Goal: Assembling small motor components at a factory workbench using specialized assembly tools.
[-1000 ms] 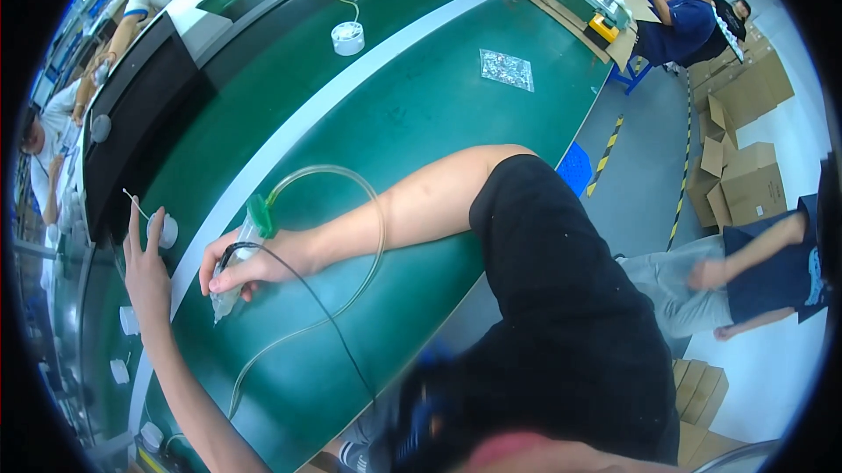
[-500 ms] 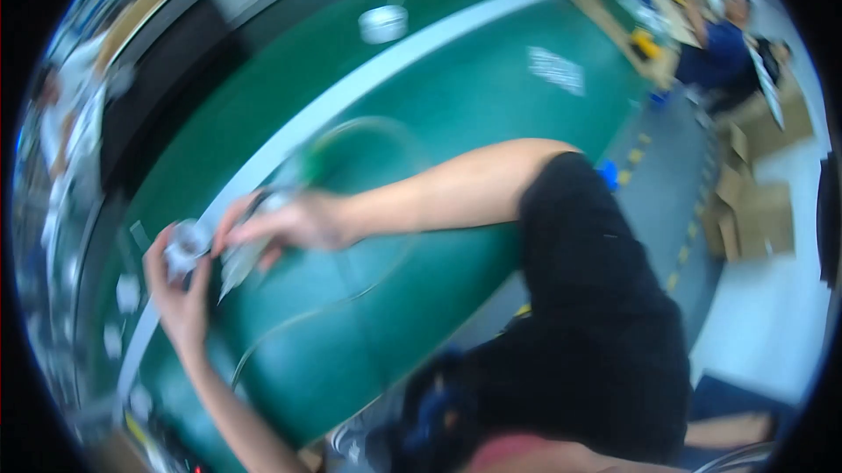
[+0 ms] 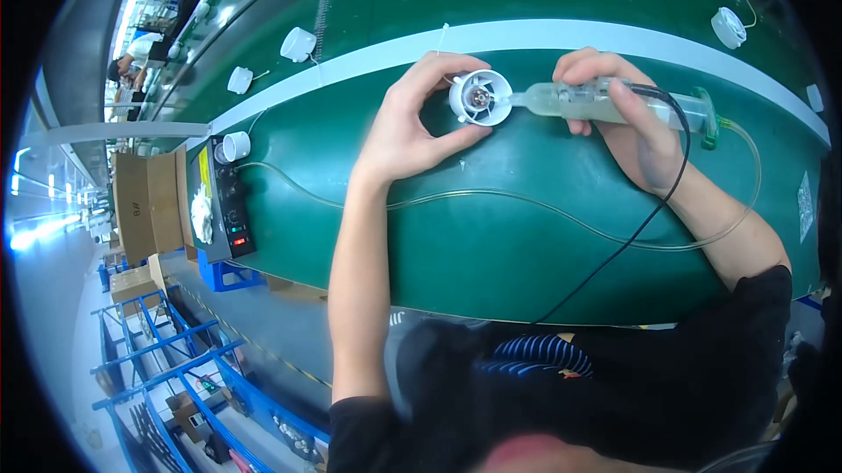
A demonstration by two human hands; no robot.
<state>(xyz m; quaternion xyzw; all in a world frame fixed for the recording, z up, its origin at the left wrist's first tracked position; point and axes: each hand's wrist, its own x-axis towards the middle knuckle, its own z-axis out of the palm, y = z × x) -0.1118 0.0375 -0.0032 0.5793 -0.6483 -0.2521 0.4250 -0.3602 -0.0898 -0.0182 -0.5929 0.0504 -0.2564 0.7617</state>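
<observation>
Crossing green bench (image 3: 474, 276): tube (image 3: 474, 192) | left: control box (image 3: 233, 206) | floor (image 3: 289, 324): blue racks (image 3: 175, 372)

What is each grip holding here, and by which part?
Left grip: the white round part, by its outer wall, between thumb and fingers. Right grip: the clear syringe, by its barrel.

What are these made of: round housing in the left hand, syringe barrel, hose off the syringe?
Round housing: likely moulded plastic, white, satin; thin ribs and a smooth rim.
Syringe barrel: probably translucent plastic, glossy; contents show cloudily through the wall. Glass isn't ruled out.
Hose: clear, yellowish, flexible, shiny; loose curves suggest soft plastic, can't say which.
</observation>
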